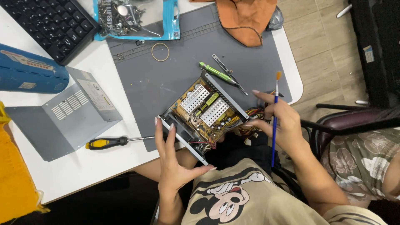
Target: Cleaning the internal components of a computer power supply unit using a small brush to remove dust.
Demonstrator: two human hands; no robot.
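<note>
A white table point(83, 166) carries a large grey work mat point(166, 83), and at the mat's near edge sits an opened power supply unit point(204, 112), its metal case tilted toward the person and its yellow circuit board with silver heat sinks facing up. To the left lies the removed grey metal cover point(62, 118), bent in an L shape, with a blue cylinder point(31, 75) just behind it and a black keyboard point(54, 23) at the far corner. An orange cloth point(246, 18) lies at the mat's far edge, beside a blue-edged bag of small metal parts point(133, 18). The left hand point(173, 158) grips the unit's near left side, fingers spread up along the case wall and thumb hooked under its lower edge. The right hand point(277, 123) rests against the unit's right side, by the bundle of coloured wires, fingers closed around a thin blue paintbrush point(275, 121) held upright, bristles pointing away. A yellow-handled screwdriver point(110, 142) lies near the left hand; a green screwdriver point(218, 74) and a rubber band point(160, 52) lie farther back on the mat.
</note>
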